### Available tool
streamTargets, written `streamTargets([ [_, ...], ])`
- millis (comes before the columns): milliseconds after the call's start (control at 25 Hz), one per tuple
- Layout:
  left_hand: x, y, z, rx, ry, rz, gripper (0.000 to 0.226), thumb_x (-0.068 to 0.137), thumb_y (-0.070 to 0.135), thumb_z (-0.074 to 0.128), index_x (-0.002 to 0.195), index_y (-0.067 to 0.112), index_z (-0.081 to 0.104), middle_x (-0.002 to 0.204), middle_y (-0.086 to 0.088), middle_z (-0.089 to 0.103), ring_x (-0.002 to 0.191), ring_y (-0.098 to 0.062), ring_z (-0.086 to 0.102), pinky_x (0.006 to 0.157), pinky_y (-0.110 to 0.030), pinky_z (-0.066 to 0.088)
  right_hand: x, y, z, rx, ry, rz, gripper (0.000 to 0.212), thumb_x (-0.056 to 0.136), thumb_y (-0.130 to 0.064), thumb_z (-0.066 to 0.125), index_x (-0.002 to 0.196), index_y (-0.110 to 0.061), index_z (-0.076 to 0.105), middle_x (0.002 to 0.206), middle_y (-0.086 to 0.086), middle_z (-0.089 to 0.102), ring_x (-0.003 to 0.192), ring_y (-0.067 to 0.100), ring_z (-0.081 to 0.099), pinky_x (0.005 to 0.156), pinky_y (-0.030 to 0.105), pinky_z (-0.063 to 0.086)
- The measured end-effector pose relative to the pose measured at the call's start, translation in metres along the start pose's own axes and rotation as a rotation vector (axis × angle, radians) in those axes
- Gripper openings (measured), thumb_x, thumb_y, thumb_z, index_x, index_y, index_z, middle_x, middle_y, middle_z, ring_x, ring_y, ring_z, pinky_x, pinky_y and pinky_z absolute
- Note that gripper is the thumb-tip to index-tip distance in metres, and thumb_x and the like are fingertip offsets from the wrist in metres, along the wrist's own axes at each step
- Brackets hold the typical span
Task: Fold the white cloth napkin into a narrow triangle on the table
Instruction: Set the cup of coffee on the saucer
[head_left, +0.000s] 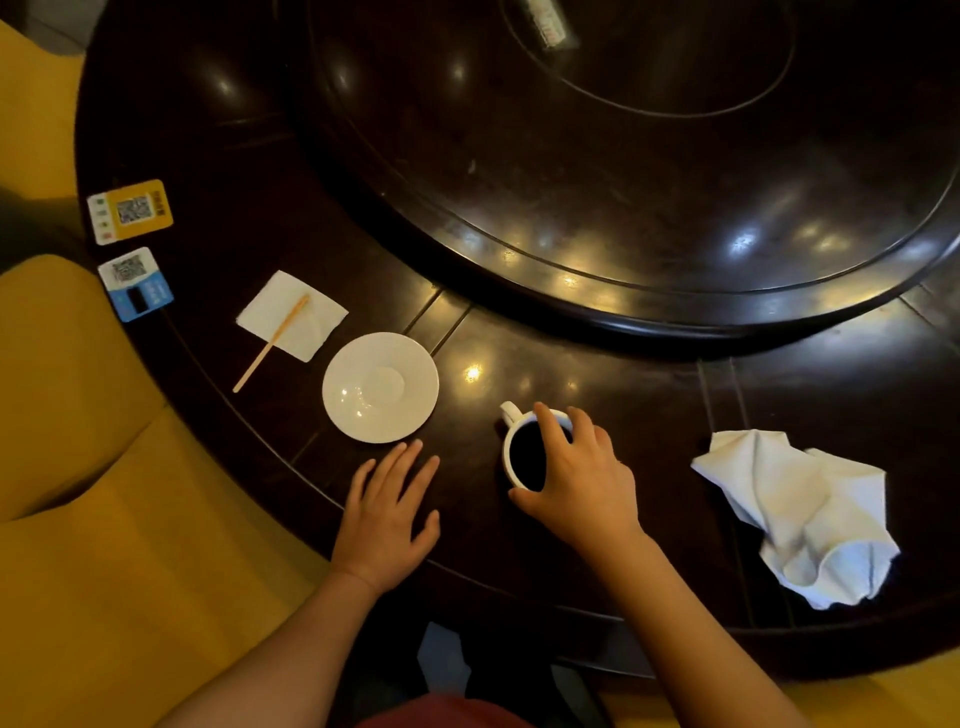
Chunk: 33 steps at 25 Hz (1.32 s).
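The white cloth napkin (800, 514) lies crumpled on the dark wooden table (597, 374) at the right, near the front edge. Neither hand touches it. My right hand (582, 478) reaches over a white cup (511, 415) of dark coffee and grips its rim from above, thumb at the near side and fingers over the far side. My left hand (387, 514) lies flat on the table with straight fingers, just in front of an empty white saucer (380, 387).
A folded paper napkin (298, 312) with a wooden stirrer (270, 344) across it lies left of the saucer. Two QR-code cards (130, 210) (136, 283) sit at the table's left edge. A large dark turntable (623, 171) fills the table's centre. Yellow seating (93, 493) surrounds the left.
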<state>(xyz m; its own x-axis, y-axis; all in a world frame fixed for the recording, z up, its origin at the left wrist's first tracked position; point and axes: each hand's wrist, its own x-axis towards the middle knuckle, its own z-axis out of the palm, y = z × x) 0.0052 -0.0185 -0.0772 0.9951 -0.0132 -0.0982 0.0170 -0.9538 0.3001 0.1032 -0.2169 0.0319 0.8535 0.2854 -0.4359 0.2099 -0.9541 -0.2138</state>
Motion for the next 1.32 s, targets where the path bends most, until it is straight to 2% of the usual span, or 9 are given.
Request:
streamTargets([
  [400, 0.0, -0.002, 0.002, -0.016, 0.007, 0.007, 0.057, 0.083, 0.042, 0.042, 0.136, 0.021, 0.042, 0.146, -0.007, 0.039, 0.137, -0.02, 0.026, 0.11, -0.044, 0.022, 0.008, -0.01, -0.01, 0.006, 0.035, -0.029, 0.087, 0.071, -0.049, 0.07, 0.141, -0.029, 0.022, 0.141, 0.006, 0.03, 0.126, 0.025, 0.034, 0.08, 0.034, 0.048],
  [840, 0.0, -0.004, 0.004, -0.015, 0.009, 0.023, 0.06, 0.081, 0.043, 0.046, 0.137, 0.019, 0.043, 0.147, -0.009, 0.038, 0.136, -0.021, 0.028, 0.11, -0.044, 0.022, 0.075, -0.096, -0.028, -0.007, 0.09, -0.309, 0.088, 0.068, -0.053, 0.071, 0.139, -0.031, 0.024, 0.138, 0.005, 0.035, 0.125, 0.025, 0.036, 0.085, 0.038, 0.047],
  [1080, 0.0, -0.006, 0.007, -0.019, 0.02, 0.03, 0.064, 0.079, 0.043, 0.045, 0.138, 0.02, 0.039, 0.147, -0.009, 0.038, 0.136, -0.022, 0.027, 0.106, -0.044, 0.02, 0.101, -0.135, -0.01, -0.105, 0.067, -0.369, 0.088, 0.069, -0.054, 0.069, 0.14, -0.028, 0.024, 0.139, 0.008, 0.036, 0.125, 0.028, 0.035, 0.084, 0.035, 0.047],
  [1320, 0.0, -0.006, 0.011, -0.036, 0.062, 0.041, 0.063, 0.079, 0.044, 0.046, 0.137, 0.021, 0.037, 0.147, -0.006, 0.027, 0.136, -0.021, 0.026, 0.108, -0.043, 0.018, 0.102, -0.146, -0.006, -0.137, 0.059, -0.394, 0.087, 0.071, -0.054, 0.068, 0.141, -0.026, 0.024, 0.14, 0.009, 0.035, 0.124, 0.027, 0.035, 0.084, 0.034, 0.047],
])
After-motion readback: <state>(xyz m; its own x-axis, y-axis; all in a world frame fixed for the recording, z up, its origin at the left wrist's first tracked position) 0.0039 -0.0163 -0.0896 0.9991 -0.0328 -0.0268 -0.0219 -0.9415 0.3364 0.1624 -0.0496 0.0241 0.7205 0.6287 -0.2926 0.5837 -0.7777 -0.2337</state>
